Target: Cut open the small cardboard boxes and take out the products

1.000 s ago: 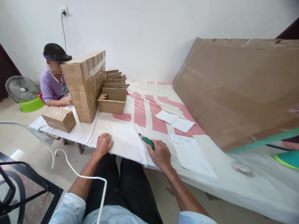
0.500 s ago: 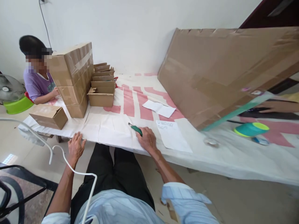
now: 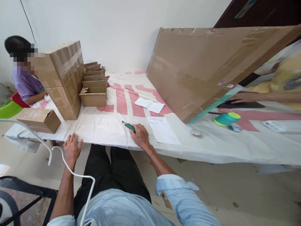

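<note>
My right hand (image 3: 140, 135) is closed around a green-handled cutter (image 3: 129, 126), whose tip points to the upper left over the white cloth. My left hand (image 3: 72, 148) rests at the table's front edge, palm down and fingers spread, holding nothing. Just right of my right hand lies a sheet of paper (image 3: 162, 130) with writing along its top. Behind that is a creased white paper (image 3: 149, 105). A brown carton (image 3: 39, 119) sits on the table beyond my left hand.
Stacked taped boxes (image 3: 62, 78) and open cartons (image 3: 94, 97) stand at the back left. A large cardboard sheet (image 3: 195, 69) leans at the right, near a tape roll (image 3: 196, 133) and a teal-yellow object (image 3: 227, 119). People sit at both sides.
The view has turned to the right, so the table's contents appear further left. More of the person at the right and a white power strip show. My hands keep about the same pose.
</note>
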`<move>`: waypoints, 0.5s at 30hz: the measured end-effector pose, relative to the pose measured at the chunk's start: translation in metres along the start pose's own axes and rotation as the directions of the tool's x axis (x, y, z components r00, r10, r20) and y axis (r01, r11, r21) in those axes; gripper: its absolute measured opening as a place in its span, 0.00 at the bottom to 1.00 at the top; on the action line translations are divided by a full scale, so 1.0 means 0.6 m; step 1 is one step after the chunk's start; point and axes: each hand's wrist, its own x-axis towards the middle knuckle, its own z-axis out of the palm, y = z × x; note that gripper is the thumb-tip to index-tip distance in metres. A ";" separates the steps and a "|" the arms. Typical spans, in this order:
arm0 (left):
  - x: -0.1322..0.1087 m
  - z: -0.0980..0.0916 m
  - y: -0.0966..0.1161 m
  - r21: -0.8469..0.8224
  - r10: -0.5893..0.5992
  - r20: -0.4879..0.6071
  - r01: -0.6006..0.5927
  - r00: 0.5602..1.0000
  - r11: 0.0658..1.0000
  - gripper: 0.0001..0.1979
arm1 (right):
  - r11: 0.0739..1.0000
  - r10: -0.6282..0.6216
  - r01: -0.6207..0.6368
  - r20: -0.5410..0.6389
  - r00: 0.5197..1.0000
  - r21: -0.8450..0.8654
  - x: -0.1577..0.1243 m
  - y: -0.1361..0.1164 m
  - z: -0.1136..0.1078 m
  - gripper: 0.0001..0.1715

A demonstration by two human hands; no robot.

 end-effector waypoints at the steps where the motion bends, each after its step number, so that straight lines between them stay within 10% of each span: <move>1: -0.002 -0.002 -0.009 0.004 -0.022 -0.011 0.022 1.000 1.000 0.20 | 1.000 0.000 0.000 -0.003 1.000 0.000 0.000 0.001 0.001 0.17; 15: 0.001 0.039 -0.052 -0.189 -0.105 -0.192 0.068 0.976 0.980 0.24 | 0.997 0.074 -0.073 0.061 0.995 -0.012 0.021 -0.024 -0.021 0.14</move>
